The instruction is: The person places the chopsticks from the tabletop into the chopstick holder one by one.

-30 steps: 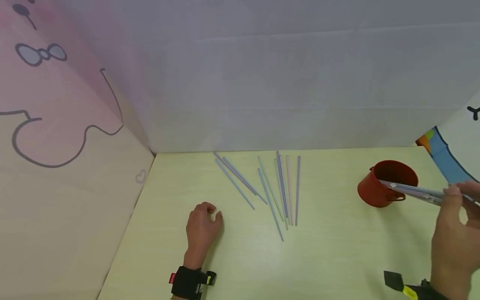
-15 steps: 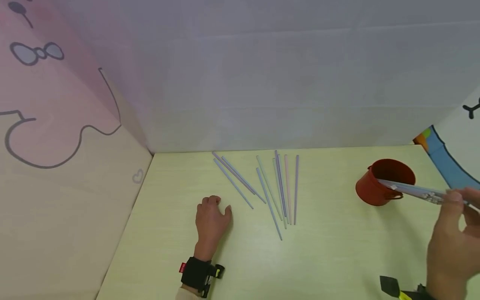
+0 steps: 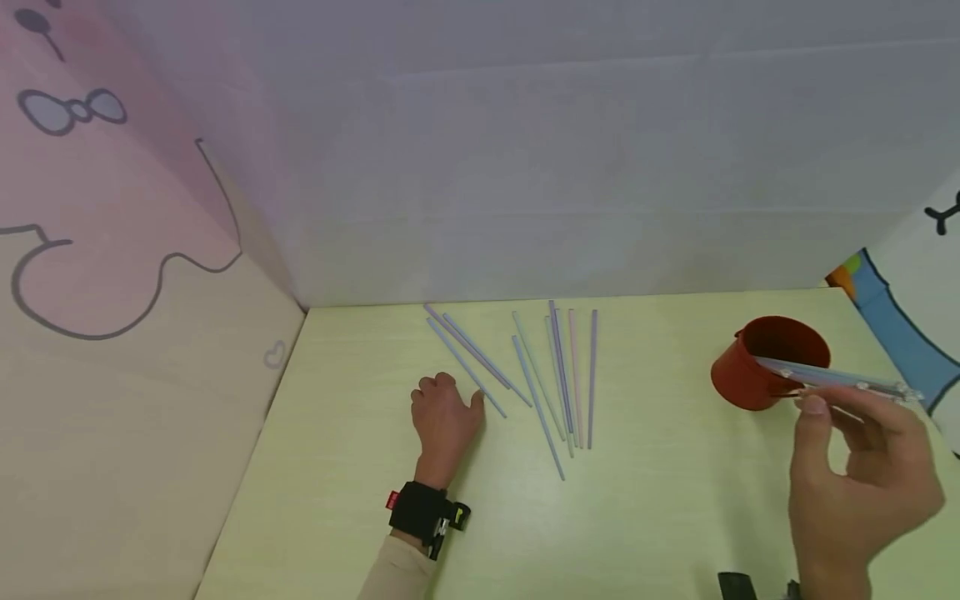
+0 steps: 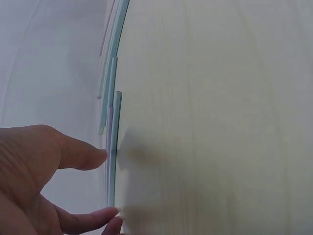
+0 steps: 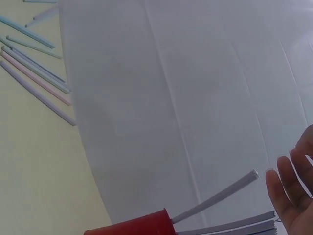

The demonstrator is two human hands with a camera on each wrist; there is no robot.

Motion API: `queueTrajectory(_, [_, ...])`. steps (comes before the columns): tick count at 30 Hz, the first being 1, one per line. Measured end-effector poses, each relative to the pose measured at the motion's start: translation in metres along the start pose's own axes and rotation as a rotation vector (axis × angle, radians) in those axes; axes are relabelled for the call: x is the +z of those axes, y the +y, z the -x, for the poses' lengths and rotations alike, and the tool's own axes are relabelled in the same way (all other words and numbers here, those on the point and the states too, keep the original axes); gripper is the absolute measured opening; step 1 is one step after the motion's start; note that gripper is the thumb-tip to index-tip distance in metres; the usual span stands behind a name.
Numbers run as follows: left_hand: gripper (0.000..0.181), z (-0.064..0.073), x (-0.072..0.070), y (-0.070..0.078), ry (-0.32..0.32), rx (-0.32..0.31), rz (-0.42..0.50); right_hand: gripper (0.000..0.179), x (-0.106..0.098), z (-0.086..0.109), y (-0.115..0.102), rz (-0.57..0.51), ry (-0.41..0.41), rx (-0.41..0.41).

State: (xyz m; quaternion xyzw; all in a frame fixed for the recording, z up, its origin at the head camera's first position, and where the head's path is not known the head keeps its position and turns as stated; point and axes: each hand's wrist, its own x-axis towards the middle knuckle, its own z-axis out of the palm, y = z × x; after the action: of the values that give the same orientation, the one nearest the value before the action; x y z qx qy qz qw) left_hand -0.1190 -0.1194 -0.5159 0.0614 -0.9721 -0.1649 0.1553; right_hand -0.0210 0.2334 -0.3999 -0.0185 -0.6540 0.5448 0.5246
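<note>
Thin pastel straws lie on the table in two loose groups, one with a blue straw [image 3: 467, 367] at its near-left side. Beside that straw's near end is my left hand [image 3: 446, 421], its thumb at or very near it, fingers loosely bent and holding nothing visible. In the left wrist view its fingertips come close to a light-blue straw [image 4: 116, 127]. A red bucket [image 3: 738, 375] stands at the right, with several straws [image 3: 847, 375] leaning out over its rim. My right hand [image 3: 862, 467] is in front of them, its fingers apart from the straw ends in the right wrist view.
A pale wall sheet [image 3: 525, 167] rises at the table's back edge. On the left is a pink cartoon-printed panel [image 3: 135, 192], and another printed panel [image 3: 900, 317] is at the right. The pale yellow table [image 3: 645, 517] lies beneath everything.
My right hand has let go of the straws, which stay leaning in the bucket, and has shifted left. My left hand has moved forward and right to the straws on the table.
</note>
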Motion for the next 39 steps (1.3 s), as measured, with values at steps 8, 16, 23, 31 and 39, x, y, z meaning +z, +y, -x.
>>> queueTrajectory(8, [0.044,-0.002,0.005,0.005,0.008,-0.017,-0.015,0.025,0.018,0.028,-0.010,0.003,-0.123,0.053])
queueTrajectory(16, [0.054,-0.009,0.008,0.012,0.037,-0.011,-0.046,0.024,0.030,0.037,-0.023,0.021,-0.203,0.063])
queueTrajectory(23, [0.039,-0.004,-0.001,0.002,-0.040,-0.095,0.018,0.028,0.027,0.044,-0.010,0.089,-0.244,0.081])
queueTrajectory(31, [0.006,-0.006,-0.019,-0.015,-0.062,-0.173,0.069,0.030,0.023,0.052,-0.002,0.181,-0.291,0.149])
queueTrajectory(39, [0.012,0.001,-0.043,-0.035,-0.194,-0.215,0.169,0.032,0.023,0.069,0.000,0.202,-0.374,0.237])
